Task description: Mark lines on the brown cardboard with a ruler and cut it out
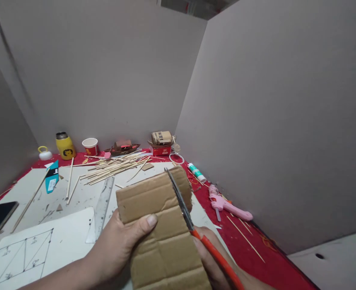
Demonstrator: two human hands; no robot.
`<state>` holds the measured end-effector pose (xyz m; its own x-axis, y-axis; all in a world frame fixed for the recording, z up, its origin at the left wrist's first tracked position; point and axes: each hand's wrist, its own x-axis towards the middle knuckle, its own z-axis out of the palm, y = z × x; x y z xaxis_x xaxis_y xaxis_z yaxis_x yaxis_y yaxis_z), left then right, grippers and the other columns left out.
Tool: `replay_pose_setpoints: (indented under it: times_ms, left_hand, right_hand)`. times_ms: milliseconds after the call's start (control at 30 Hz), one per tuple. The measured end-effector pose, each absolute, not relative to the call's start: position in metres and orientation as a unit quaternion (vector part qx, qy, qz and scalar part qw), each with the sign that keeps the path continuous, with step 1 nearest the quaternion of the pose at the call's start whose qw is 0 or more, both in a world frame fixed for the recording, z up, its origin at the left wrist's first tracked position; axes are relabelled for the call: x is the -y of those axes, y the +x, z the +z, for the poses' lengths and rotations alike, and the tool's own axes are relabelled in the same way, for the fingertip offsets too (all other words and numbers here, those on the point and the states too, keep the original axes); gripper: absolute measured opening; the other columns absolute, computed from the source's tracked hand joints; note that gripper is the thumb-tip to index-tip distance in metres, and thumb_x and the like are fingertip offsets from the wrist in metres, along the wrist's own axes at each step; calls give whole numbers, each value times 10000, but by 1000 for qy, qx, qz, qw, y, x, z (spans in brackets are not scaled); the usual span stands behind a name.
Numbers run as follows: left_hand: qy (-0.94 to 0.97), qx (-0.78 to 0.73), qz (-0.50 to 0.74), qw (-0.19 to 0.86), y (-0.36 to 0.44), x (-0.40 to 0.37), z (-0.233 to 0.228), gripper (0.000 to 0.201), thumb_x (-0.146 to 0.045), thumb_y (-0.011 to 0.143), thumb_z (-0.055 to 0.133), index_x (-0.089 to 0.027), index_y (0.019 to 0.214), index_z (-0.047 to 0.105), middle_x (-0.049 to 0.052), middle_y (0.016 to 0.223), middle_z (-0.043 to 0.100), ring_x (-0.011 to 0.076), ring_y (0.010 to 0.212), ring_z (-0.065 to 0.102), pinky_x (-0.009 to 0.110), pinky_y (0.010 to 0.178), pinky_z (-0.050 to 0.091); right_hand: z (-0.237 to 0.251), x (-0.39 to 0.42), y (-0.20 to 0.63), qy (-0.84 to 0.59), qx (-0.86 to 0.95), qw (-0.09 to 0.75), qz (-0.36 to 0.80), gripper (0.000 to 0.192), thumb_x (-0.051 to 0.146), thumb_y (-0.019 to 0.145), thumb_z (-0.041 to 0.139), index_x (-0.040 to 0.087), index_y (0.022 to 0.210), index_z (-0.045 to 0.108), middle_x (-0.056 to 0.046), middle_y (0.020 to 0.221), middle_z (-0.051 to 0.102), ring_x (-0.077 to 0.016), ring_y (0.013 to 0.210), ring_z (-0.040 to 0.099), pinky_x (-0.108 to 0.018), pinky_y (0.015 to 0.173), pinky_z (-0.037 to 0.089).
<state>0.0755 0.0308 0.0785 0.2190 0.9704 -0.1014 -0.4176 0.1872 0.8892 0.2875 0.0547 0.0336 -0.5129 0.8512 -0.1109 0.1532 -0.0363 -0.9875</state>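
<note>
Two hands share the cut: the left hand (117, 245) pinches the cardboard sheet (162, 229) above the worktop (256, 253), the right hand (210, 262), seemingly closed round the scissors (192, 225), must steer straight.

Head view, looking down, close over desk (256, 249)

creased brown corrugated cardboard sheet (162, 233) held up off the table, red-handled scissors (192, 225) slicing along its right side, blades partway through
</note>
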Motion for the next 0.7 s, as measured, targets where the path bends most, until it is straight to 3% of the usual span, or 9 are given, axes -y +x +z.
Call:
replay_pose_setpoints:
  times_ms: [133, 300, 400, 567, 700]
  left_hand:
    - [422, -330, 444, 718, 73, -33, 80, 504, -384, 795, 794, -179, 1246, 701, 126, 1183, 745, 295, 1036, 716, 415, 949, 534]
    - [455, -331, 412, 717, 67, -39, 77, 437, -317, 828, 773, -209, 1246, 707, 90, 1189, 748, 257, 1045, 713, 361, 948, 529]
    - [452, -349, 398, 717, 67, -40, 76, 444, -295, 834, 775, -228, 1266, 697, 82, 1191, 749, 244, 1029, 720, 346, 932, 539]
    - [452, -387, 366, 716, 71, -36, 77, 425, -319, 842, 773, -233, 1253, 707, 84, 1157, 762, 246, 1002, 731, 359, 931, 550]
    - [441, -410, 348, 719, 75, -34, 81, 458, -344, 827, 784, -213, 1258, 702, 99, 1171, 756, 264, 1004, 730, 390, 940, 555]
  right_hand:
    - [19, -64, 291, -401, 599, 372, 585, 562, 724, 894, 451, 221, 660, 545, 44, 413, 415, -110, 359, 365, -229, 385, 325]
    - [22, -81, 289, -362, 507, 460, 632, 524, 696, 839, 582, 185, 725, 563, 75, 469, 444, -58, 342, 359, -177, 362, 299]
    - [33, -81, 285, -349, 465, 451, 677, 535, 691, 713, 721, 179, 679, 570, 72, 447, 464, -54, 324, 384, -175, 347, 318]
    - [52, -73, 285, -379, 456, 411, 692, 535, 661, 618, 793, 184, 540, 562, 28, 446, 521, -75, 371, 473, -186, 379, 370]
    - [56, -70, 289, -387, 496, 397, 669, 461, 595, 674, 773, 198, 512, 604, 8, 462, 551, -91, 416, 510, -207, 435, 407]
